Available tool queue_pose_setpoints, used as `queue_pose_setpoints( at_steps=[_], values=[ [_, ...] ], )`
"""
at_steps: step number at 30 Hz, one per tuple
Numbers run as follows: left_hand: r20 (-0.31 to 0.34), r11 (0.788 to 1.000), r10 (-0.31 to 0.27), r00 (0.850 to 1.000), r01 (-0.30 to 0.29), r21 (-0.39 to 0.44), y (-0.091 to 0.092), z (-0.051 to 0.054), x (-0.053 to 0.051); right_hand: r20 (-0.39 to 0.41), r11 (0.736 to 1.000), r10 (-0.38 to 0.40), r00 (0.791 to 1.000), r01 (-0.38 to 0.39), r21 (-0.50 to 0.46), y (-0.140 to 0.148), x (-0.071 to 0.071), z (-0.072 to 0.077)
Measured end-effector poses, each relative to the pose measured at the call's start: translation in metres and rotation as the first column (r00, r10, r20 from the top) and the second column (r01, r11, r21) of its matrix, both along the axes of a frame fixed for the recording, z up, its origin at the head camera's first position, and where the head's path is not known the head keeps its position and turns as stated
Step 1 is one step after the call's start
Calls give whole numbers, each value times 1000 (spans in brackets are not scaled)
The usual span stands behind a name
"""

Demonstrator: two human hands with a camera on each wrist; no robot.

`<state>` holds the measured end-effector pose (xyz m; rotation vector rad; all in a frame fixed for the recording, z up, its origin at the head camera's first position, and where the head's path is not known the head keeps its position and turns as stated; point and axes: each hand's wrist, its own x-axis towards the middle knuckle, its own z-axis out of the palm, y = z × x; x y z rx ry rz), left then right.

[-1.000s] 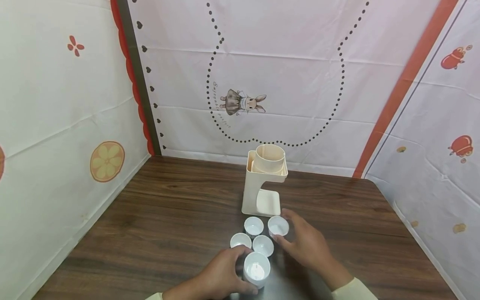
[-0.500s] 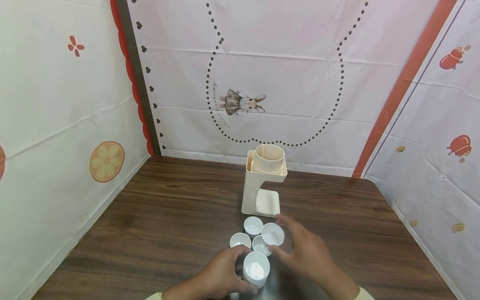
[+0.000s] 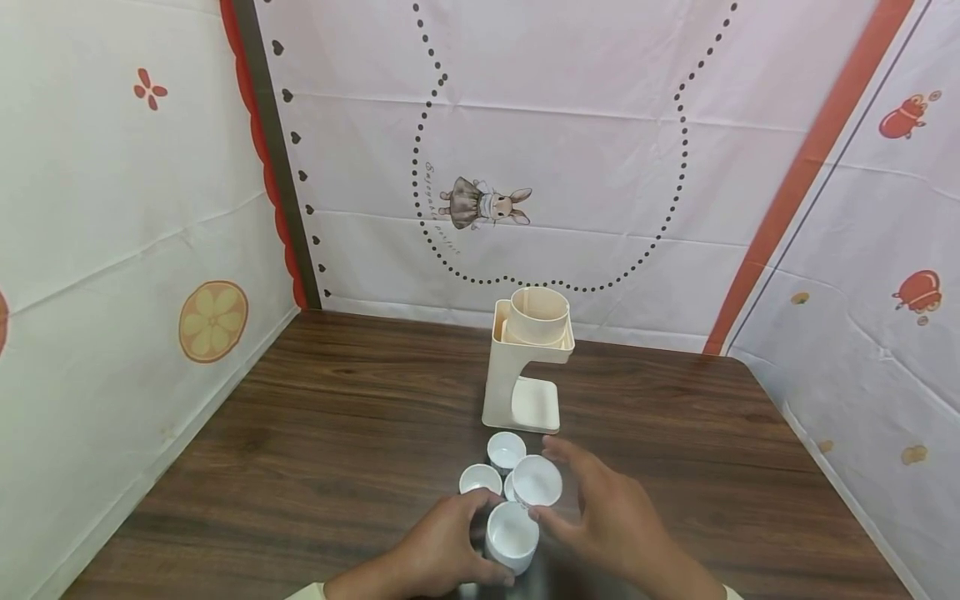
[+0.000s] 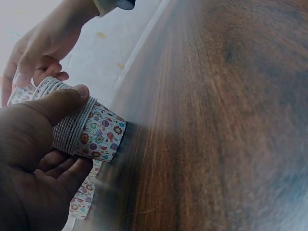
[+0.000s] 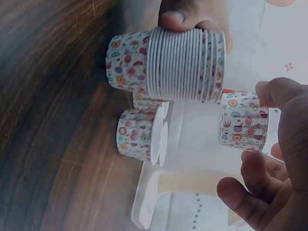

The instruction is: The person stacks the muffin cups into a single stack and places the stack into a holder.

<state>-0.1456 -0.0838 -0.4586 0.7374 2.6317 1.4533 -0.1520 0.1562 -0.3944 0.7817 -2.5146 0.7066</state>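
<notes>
In my left hand (image 3: 450, 542) I grip a tall stack of nested paper cups (image 5: 168, 65), white inside with a colourful floral print, its base at the table. My right hand (image 3: 615, 510) holds a single matching paper cup (image 5: 244, 120) between thumb and fingers, raised close to the stack's top rim. From the head view this cup (image 3: 537, 481) partly covers one of three small paper cups standing on the table. Of those, a far cup (image 3: 506, 452) and a left cup (image 3: 481, 478) show their white insides.
A cream plastic stand (image 3: 504, 387) with a round holder on top rises just beyond the cups. They all stand on a dark wooden table (image 3: 360, 417). Printed white cloth (image 3: 360, 167) hangs along the back and both sides.
My right hand has carried its cup leftward and nearer to me, from beside the standing cups to over them, next to the stack. My left hand stays in place.
</notes>
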Motion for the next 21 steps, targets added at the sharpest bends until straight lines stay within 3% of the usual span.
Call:
queue_pose_setpoints(
  at_steps=[21],
  values=[
    [25, 998, -24, 999, 23, 51, 0, -2, 1, -28, 993, 112, 993, -111, 34, -10, 15, -1]
  ],
)
